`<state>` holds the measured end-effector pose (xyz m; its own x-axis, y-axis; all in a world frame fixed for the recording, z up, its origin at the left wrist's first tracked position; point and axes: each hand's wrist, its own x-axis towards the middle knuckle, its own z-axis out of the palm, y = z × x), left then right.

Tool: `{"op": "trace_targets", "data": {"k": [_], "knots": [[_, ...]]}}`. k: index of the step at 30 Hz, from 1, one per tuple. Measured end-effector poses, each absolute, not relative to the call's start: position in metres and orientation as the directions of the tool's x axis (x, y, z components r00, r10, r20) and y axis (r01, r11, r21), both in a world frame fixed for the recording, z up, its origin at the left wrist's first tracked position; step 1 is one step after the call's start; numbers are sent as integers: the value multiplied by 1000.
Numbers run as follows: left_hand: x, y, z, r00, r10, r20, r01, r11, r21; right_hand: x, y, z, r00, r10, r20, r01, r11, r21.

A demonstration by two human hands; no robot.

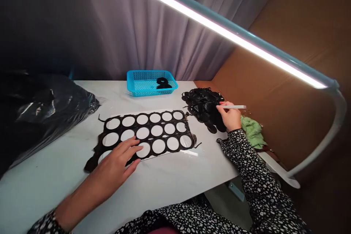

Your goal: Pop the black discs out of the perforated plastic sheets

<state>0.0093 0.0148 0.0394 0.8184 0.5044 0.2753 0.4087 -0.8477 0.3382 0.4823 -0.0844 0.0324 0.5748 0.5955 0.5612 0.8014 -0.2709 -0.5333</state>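
A flat black sheet [149, 124] with rows of round holes lies on the white table, and white shows through the holes. Over its lower left part my left hand [117, 161] is spread, fingers apart and holding nothing. My right hand [231, 117] is closed on a slim white pen-like tool [234, 107] that points sideways. That hand is at the right edge of a heap of black round pieces [204, 108]. Whether its fingertips touch the heap, I cannot tell.
A blue basket [152, 92] with a few black rings stands at the back. On the left bulges a black plastic bag [49, 113]. A green cloth [252, 131] lies beside my right wrist. A lit lamp [219, 25] crosses overhead, its white arm [326, 146] at the right.
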Motion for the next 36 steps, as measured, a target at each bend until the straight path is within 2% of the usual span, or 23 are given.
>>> {"op": "trace_targets", "data": {"k": [3,5,7,8,9,11,13,21,25,28,32,36], "knots": [[55,41,37,903,423,79,366,-851,377,469,-86,29,552,578,601,816,-225,-533],[90,57,32,922,386,17,352,-858,374,452,-83,28,609,556,565,748,-167,-642],[125,67,25,927,374,5,349,-869,351,428,-77,24,677,633,376,529,-63,-846],[141,71,21,923,385,3,362,-870,335,414,-74,22,649,727,225,351,-24,-936],[155,73,18,919,394,1,374,-871,318,401,-71,19,541,838,68,171,-31,-985],[175,76,11,916,401,8,383,-881,279,378,-66,12,338,934,-112,-55,-99,-994],[185,79,7,920,392,27,374,-895,243,367,-62,5,274,948,-161,-129,-130,-983],[188,86,5,888,456,69,441,-884,157,398,-53,-2,471,875,-115,-135,-58,-989],[192,81,7,863,491,120,480,-871,109,407,-59,3,535,840,-92,-53,-76,-996],[185,63,10,895,385,224,371,-923,104,400,-70,8,549,835,-34,76,-90,-993],[161,29,7,959,163,230,131,-980,151,375,-87,13,452,892,32,193,-62,-979],[144,8,-1,971,138,195,101,-977,188,353,-99,15,333,940,68,330,-48,-943]]}}
